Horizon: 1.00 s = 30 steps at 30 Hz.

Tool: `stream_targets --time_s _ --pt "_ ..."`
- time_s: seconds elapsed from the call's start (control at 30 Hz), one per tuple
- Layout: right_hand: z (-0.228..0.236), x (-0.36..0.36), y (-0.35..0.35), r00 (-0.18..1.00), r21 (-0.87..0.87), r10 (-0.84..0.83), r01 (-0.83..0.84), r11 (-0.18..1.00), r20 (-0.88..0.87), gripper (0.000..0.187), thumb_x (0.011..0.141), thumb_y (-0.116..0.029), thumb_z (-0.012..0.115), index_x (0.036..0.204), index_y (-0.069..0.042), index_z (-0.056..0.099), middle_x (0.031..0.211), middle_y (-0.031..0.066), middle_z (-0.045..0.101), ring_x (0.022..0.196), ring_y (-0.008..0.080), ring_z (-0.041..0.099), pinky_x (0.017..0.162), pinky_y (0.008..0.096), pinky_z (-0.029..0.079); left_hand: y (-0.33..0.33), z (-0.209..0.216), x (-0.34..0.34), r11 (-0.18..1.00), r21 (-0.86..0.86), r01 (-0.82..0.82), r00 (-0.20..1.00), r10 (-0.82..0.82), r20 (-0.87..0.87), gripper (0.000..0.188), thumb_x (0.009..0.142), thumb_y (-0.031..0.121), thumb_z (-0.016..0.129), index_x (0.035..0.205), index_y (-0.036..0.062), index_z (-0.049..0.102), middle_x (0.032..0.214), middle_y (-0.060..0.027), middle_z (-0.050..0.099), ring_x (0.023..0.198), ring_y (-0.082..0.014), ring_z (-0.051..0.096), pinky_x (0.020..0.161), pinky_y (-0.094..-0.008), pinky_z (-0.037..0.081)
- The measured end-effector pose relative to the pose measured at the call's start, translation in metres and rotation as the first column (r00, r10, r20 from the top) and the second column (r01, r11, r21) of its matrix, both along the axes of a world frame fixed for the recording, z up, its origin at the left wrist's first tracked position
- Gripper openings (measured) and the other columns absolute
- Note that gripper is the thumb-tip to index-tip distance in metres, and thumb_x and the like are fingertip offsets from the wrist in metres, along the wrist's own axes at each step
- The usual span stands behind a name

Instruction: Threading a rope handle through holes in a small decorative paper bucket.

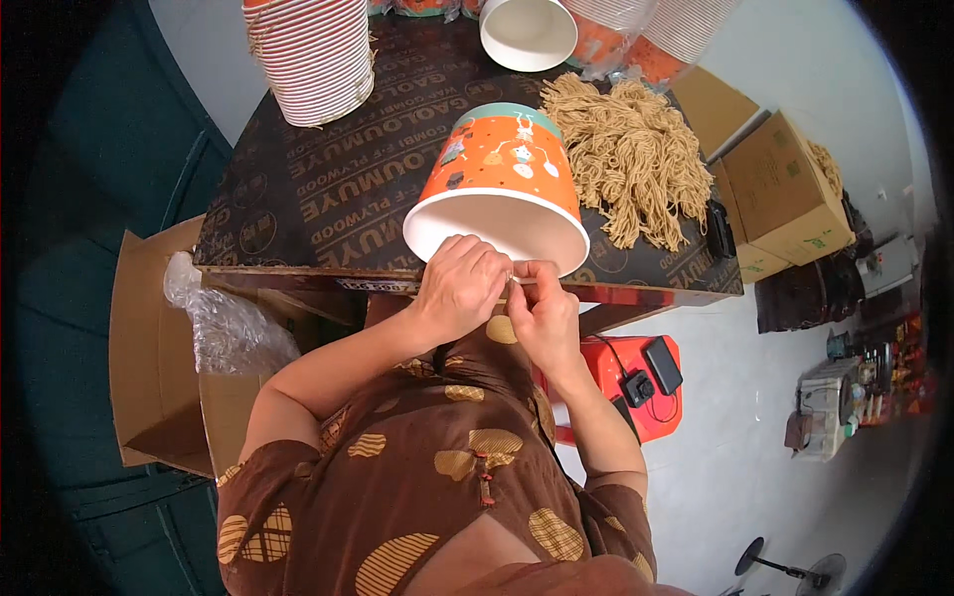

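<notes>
An orange paper bucket (pixel 497 164) with a teal band and small printed figures lies tilted on the table, its white mouth facing me. My left hand (pixel 463 288) is closed at the near rim, its fingers bent over the edge. Right beside it, my right hand (pixel 545 310) pinches thumb and forefinger together at the same rim, fingertips nearly touching the left ones. Something small and pale shows between the fingertips, too little to name. A heap of tan cords (pixel 631 154) lies just right of the bucket.
The dark printed plywood table (pixel 328 169) carries a tall stack of buckets (pixel 313 60), a white-mouthed bucket (pixel 529 35) and wrapped stacks (pixel 636 35). An open carton (pixel 159 358) with plastic wrap stands left, another carton (pixel 790 189) right. Devices sit on a red stool (pixel 664 422).
</notes>
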State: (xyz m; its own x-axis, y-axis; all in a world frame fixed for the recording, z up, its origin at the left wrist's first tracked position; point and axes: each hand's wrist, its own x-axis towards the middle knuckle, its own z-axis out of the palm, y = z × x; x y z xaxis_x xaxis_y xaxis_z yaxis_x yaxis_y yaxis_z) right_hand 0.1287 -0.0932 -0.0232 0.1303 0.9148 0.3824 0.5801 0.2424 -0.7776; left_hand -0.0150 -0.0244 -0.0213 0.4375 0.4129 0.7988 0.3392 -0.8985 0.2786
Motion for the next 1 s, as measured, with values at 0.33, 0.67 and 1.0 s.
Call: stream_targets --time_s 0.33,0.67,1.0 --pt "-0.003 0.001 0.003 1.0 0.002 -0.012 0.012 1.0 0.027 0.012 0.087 -0.002 0.062 0.097 -0.002 0.054 0.074 0.0194 0.066 0.068 0.0382 0.067 0.056 0.044 0.052 0.001 0.009 -0.002 0.913 -0.396 0.099 0.994 -0.109 -0.004 0.013 0.077 -0.006 0.062 0.085 0.0023 0.055 0.078 -0.011 0.061 0.072 -0.0294 0.061 0.063 -0.0374 0.049" --pt "-0.006 0.002 0.002 1.0 0.001 0.008 -0.008 1.0 0.001 0.006 0.092 0.001 0.056 0.097 0.001 0.054 0.071 0.017 0.064 0.063 0.0297 0.067 0.055 0.0383 0.051 0.007 0.023 -0.005 0.761 -0.646 0.064 0.98 -0.168 -0.102 0.004 0.082 0.0 0.062 0.085 0.0 0.059 0.071 -0.0109 0.06 0.061 -0.0194 0.059 0.058 -0.033 0.047" --pt "-0.003 0.002 0.003 1.0 0.016 0.005 -0.005 1.0 0.024 0.008 0.091 -0.001 0.057 0.096 0.001 0.052 0.073 0.0233 0.063 0.068 0.0425 0.065 0.055 0.0463 0.05 0.005 0.011 -0.002 0.86 -0.489 0.148 0.983 -0.184 -0.025 0.017 0.082 -0.001 0.064 0.098 0.0014 0.059 0.083 -0.013 0.062 0.071 -0.0258 0.064 0.064 -0.038 0.051"
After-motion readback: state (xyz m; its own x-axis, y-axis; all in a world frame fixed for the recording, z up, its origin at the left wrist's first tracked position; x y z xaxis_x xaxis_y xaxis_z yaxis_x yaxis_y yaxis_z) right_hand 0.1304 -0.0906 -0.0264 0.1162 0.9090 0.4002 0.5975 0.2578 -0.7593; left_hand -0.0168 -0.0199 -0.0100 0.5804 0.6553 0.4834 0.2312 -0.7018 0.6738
